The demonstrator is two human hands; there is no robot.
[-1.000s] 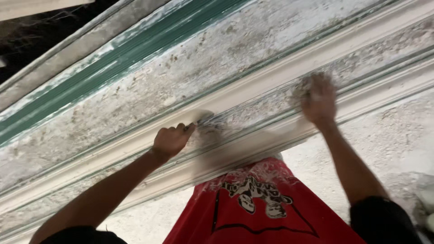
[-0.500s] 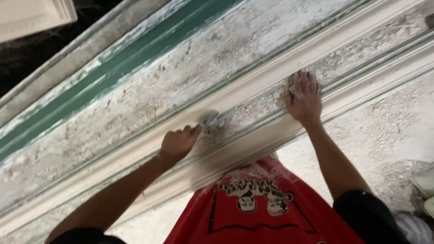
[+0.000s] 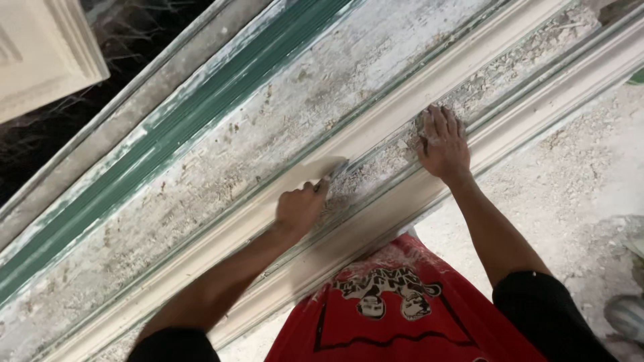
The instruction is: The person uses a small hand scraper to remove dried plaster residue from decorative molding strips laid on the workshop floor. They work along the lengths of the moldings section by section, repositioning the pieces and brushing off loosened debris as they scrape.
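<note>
Left hand [image 3: 300, 209] clenched on scraper [image 3: 333, 172], blade against white moulding [image 3: 396, 100]. Right hand [image 3: 443, 144] released, flat on same moulding, right of scraper.

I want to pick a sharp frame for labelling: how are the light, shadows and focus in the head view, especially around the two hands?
Head view: light is soft and even on the pale moulding, with no glare; the top left corner falls into darkness; the left hand and its scraper look slightly soft, the blade hard to make out; the right hand is sharper; lines lean from the tilted camera.
</note>
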